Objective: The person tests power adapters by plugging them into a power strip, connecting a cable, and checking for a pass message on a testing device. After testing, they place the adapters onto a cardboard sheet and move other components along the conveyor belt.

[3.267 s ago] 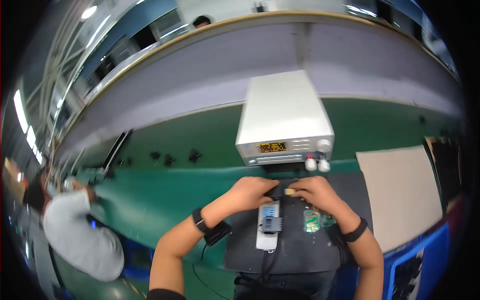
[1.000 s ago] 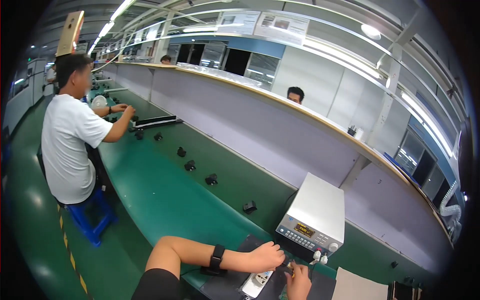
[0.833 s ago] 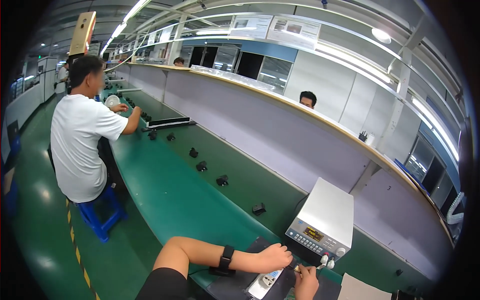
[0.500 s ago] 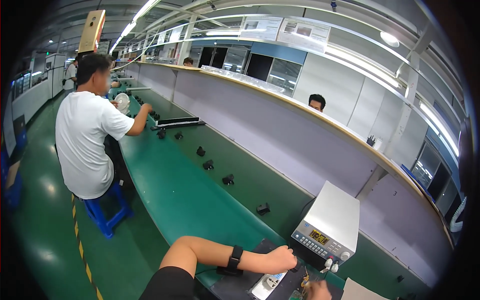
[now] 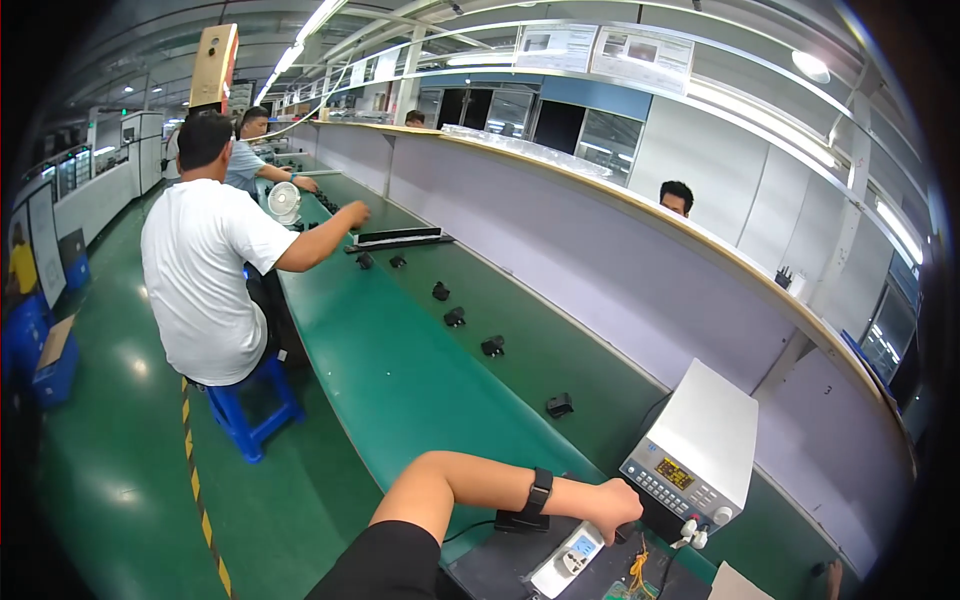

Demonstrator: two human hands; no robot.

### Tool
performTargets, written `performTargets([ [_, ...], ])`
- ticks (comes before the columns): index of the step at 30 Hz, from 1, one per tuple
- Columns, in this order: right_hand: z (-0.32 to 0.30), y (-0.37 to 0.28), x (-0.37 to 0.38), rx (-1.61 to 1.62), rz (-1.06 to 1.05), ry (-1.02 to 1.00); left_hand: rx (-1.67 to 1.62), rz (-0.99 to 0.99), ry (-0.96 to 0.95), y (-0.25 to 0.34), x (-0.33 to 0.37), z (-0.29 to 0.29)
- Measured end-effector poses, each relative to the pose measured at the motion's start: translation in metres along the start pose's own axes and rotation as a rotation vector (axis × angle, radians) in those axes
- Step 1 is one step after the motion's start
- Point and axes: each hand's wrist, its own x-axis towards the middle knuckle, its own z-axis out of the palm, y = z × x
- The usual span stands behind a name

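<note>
The left hand [image 5: 612,508] is at 5 o'clock in the view. Its fingers are curled in tight by the top end of the white power strip [image 5: 565,562]. A dark thing [image 5: 622,537] peeks out just under it, but I can't tell if the hand has hold of it.

The right hand [image 5: 834,578] is far out at 4 o'clock, by the dark rim. A small black piece [image 5: 818,568] sits at its 10 o'clock side. The view is poor there, so I can't tell if they touch, or how far open the fingers are.

My guess is that the step in hand is a reach for that piece while the left hand stays put. That would call for a loose, wide hand and then a soft pinch.

The small black piece is too tiny to say which way it points or how its long side lies. The same goes for the dark thing. The white power strip is easy: its long side runs from about half past 7 up to half past 1.

From the left hand, the yellow wires [image 5: 638,570] are at 5 o'clock and the white box [image 5: 700,420] at half past 1.
</note>
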Motion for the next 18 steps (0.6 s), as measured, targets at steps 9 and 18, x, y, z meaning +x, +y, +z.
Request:
performTargets([
  [9, -0.004, -0.006, -0.006, 0.039, 0.003, 0.037, 0.06, 0.028, 0.029, -0.005, 0.004, 0.019],
  [18, -0.017, -0.013, 0.0, -0.015, 0.027, -0.021, 0.004, 0.061, -0.04, -0.005, 0.001, -0.003],
])
